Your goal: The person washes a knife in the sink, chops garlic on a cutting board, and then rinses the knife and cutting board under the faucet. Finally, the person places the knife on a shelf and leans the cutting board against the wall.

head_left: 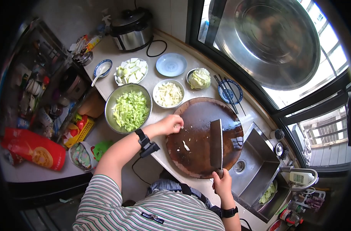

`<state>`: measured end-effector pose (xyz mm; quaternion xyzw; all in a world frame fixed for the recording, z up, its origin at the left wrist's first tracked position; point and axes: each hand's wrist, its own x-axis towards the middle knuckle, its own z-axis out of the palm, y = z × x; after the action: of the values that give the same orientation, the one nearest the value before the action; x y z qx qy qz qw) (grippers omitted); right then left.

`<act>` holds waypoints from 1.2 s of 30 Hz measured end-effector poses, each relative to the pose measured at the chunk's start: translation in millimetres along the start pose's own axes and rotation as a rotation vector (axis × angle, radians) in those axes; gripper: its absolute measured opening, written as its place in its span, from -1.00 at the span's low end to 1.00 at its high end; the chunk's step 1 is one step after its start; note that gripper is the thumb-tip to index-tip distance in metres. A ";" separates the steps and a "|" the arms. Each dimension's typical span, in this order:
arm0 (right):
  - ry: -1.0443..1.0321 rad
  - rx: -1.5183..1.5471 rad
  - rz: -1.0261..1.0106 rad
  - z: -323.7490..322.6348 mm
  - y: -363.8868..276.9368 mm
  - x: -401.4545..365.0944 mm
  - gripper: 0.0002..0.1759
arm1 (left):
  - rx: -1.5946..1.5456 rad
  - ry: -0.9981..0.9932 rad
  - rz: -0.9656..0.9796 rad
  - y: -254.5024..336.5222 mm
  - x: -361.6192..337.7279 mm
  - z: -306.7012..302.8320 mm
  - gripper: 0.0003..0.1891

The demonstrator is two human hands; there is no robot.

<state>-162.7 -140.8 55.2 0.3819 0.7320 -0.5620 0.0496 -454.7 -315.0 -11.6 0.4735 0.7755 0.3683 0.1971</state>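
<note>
In my right hand (222,184) is the handle of a cleaver (216,143), its blade pointing away from me over the right part of a round wooden chopping board (194,163). My left hand (173,124) hovers by the board's upper left edge with its fingers pinched together; whatever they hold, if anything, is too small to make out. A small white scrap (186,146) and some crumbs lie on the wet board. Close beyond my left hand stands a white bowl of chopped pale vegetable (168,94). Left of it, a steel bowl (110,122) holds shredded green cabbage (131,111).
Behind the bowls are a plate of sliced white vegetable (132,72), a blue plate (171,64), a cabbage piece (199,78) in a bowl, and chopsticks (230,94) across a patterned plate. A sink (252,163) adjoins the board's right. An electric cooker (131,30) stands in the far corner.
</note>
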 end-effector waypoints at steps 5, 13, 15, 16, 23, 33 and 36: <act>0.030 0.035 0.025 -0.8 -3.1 4.1 -0.79 | 0.107 0.431 -0.191 -27.4 31.2 -67.3 -0.89; 0.033 0.001 0.041 0.2 -2.1 6.5 -0.79 | 0.381 0.166 -0.134 -11.2 35.1 -25.3 -0.78; 0.028 0.010 0.043 0.6 0.3 7.1 -0.79 | 0.309 0.010 0.187 20.1 13.5 17.9 -0.78; 0.031 0.012 0.054 0.5 -0.3 7.7 -0.79 | 0.423 -0.267 0.146 36.3 6.6 32.7 -0.75; 0.067 0.021 0.041 -1.8 -3.9 6.3 -0.79 | 0.386 -0.288 0.245 25.0 -2.9 59.5 -0.84; 0.052 0.021 0.068 -0.3 -0.7 5.7 -0.79 | 0.648 0.211 -0.139 -52.5 42.6 -82.0 -0.77; 0.043 -0.012 0.075 1.4 -3.2 5.3 -0.79 | 0.746 0.050 -0.102 -67.9 42.2 -75.3 -0.82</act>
<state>-169.0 -139.6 54.6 0.4209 0.7213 -0.5470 0.0573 -563.9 -325.8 -12.2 0.4643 0.8835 0.0617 0.0106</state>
